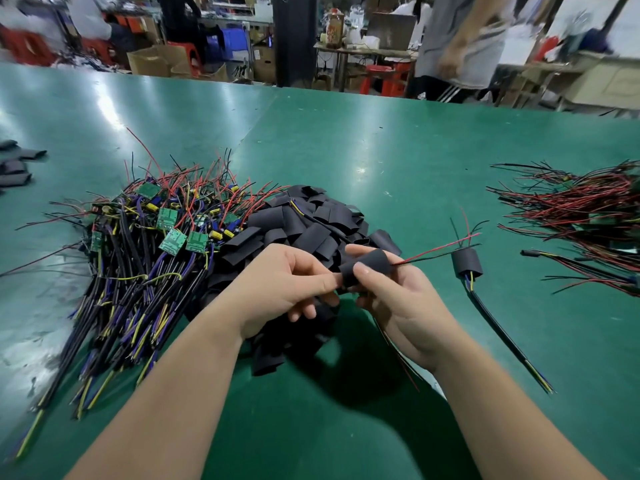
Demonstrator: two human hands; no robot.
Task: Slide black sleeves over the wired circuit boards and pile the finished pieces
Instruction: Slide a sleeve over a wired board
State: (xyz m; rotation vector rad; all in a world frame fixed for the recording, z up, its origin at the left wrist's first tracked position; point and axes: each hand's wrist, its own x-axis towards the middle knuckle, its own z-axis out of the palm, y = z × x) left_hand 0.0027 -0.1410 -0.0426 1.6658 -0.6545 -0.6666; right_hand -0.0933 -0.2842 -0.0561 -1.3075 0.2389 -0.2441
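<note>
Black sleeve [367, 269] pinched between left hand [287, 289] and right hand [405, 306], above the sleeve pile [304, 220]; red and black wires [436, 252] exit rightward.

Both hands [346, 292] — one black sleeve [367, 268]

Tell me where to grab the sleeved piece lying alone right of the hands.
Take the sleeved piece by its black sleeve, from above, grip closing across its left and right sides. It is the bulkiest part and both sides are free; thin wires leave the far end and the cable trails nearward.
</note>
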